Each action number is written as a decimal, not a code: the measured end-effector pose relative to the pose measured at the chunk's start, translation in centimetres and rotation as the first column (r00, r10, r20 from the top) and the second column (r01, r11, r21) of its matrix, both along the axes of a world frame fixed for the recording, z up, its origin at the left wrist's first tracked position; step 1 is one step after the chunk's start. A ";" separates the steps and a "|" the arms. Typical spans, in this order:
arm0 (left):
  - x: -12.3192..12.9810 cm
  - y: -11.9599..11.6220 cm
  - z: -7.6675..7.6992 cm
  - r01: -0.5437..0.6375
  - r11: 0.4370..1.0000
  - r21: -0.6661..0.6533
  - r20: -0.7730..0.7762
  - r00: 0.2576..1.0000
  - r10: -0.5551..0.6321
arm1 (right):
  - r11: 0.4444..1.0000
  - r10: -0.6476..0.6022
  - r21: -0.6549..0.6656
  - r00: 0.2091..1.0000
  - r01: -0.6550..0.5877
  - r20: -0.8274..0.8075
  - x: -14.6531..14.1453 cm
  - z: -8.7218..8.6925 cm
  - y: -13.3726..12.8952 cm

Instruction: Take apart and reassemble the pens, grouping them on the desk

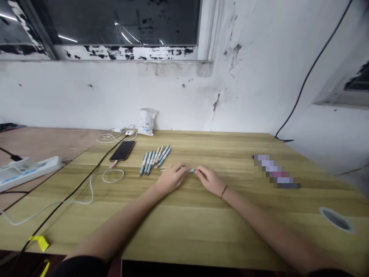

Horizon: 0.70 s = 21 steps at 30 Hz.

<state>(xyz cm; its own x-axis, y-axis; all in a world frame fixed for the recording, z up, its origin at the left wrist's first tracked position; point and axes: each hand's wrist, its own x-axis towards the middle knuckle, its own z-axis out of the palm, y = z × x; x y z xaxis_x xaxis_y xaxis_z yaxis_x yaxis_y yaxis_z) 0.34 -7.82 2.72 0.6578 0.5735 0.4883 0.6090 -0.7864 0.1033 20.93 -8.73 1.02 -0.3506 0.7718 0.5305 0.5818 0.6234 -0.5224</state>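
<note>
A light blue pen (191, 170) lies level between my two hands, low over the wooden table. The fingers of my left hand (173, 177) are closed around its left part, and a thin tip pokes out on that hand's far side. My right hand (210, 180), with a dark band at the wrist, pinches the pen's right end. To the left of my left hand, several blue and white pens (147, 163) lie side by side. Beige pens (157, 156) lie among them. My fingers cover much of the held pen.
A phone (122, 150) on a white cable (91, 188) lies left of the pens. Behind it stands a white packet (146, 122) by the wall. A black cord (83, 181) crosses the table. At right are a pixelated object (275, 172) and a round grommet (337, 220).
</note>
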 end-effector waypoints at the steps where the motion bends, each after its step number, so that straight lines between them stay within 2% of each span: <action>1: 0.0 0.0 0.0 -0.002 1.000 0.005 0.001 1.000 0.002 | 1.000 -0.004 0.012 1.000 0.004 0.012 0.0 0.0 0.0; 6: -0.2 0.3 -0.5 0.006 1.000 0.019 -0.023 1.000 -0.005 | 0.992 -0.015 0.129 0.997 0.006 0.076 0.0 0.1 -0.2; 11: -0.2 0.6 -0.8 -0.017 0.999 0.026 -0.022 1.000 0.018 | 0.974 -0.107 0.220 0.970 0.058 0.217 -0.1 0.1 -0.4; 15: -0.3 0.7 -0.2 0.002 1.000 -0.009 0.001 1.000 -0.002 | 0.954 -0.160 0.291 0.940 0.069 0.301 0.0 0.4 -0.4; 21: -2.3 2.0 0.5 -0.008 0.998 -0.066 -0.027 1.000 0.006 | 0.913 -0.261 0.385 0.920 0.136 0.294 1.3 0.6 0.2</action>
